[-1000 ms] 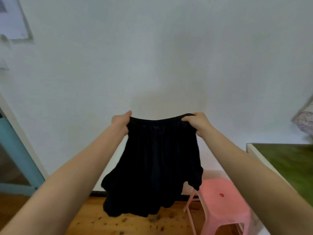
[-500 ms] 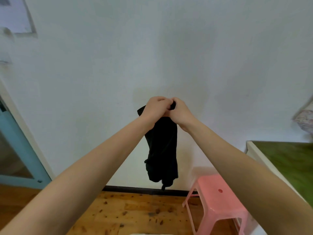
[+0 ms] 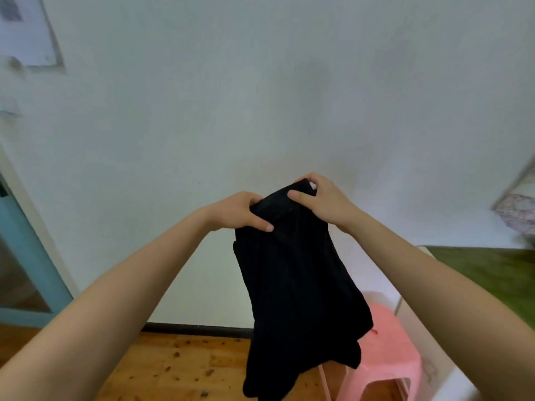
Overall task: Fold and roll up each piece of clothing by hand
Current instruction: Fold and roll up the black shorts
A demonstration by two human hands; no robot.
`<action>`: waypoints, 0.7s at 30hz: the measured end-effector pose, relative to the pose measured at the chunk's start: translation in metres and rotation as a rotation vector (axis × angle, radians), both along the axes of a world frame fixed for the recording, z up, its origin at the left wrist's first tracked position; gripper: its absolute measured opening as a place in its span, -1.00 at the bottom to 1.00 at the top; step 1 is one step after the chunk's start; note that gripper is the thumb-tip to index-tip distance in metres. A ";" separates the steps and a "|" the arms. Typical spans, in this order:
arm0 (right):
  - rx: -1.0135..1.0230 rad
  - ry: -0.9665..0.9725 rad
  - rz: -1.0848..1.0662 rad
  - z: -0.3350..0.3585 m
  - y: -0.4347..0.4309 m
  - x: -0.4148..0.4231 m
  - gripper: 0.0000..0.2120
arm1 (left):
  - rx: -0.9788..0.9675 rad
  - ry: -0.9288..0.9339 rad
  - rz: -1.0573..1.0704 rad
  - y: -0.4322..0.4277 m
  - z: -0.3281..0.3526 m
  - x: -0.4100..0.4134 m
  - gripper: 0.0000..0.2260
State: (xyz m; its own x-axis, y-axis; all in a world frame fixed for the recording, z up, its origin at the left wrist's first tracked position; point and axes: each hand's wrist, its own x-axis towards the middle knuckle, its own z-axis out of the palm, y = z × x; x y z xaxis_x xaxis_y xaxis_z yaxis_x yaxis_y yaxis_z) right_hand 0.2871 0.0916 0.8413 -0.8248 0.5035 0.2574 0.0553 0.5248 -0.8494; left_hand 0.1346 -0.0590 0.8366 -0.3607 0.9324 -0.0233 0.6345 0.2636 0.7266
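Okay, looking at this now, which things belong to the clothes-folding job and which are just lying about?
Belongs to the job:
- black garment, hanging
- left hand and right hand, both gripping its top edge

Just lying about:
- pink plastic stool
- green-topped surface
- paper on the wall

Both bare arms reach out in front, forearms angling in toward each other. Left hand point(image 3: 238, 211) and right hand point(image 3: 322, 199) sit close together, right one a bit higher. Each has its thumb on the near side, pinching the black garment point(image 3: 298, 285) at its top edge.
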 end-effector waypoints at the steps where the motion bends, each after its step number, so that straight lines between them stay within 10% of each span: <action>1: -0.013 -0.011 -0.034 -0.002 0.003 0.000 -0.68 | -0.005 -0.055 -0.009 0.000 0.004 0.000 -0.75; 8: -0.147 -0.041 -0.194 -0.007 0.008 0.006 -0.59 | -0.057 -0.583 0.020 0.020 0.003 0.006 -0.79; 15: 0.765 0.264 -0.230 -0.047 -0.010 0.023 -0.57 | -0.006 -0.886 0.166 0.041 -0.003 0.021 -0.79; 21: 1.102 0.018 -0.061 -0.078 0.000 0.028 -0.15 | -0.043 -0.886 0.065 0.043 -0.001 0.033 -0.70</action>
State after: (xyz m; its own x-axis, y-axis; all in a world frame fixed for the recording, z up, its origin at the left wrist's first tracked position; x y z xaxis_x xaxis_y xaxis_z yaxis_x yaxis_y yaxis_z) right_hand 0.3148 0.0913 0.7637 -0.7981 0.0309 0.6017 0.0993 0.9918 0.0809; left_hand 0.1677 -0.0161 0.8352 -0.2455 0.9026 -0.3537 -0.1728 0.3182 0.9321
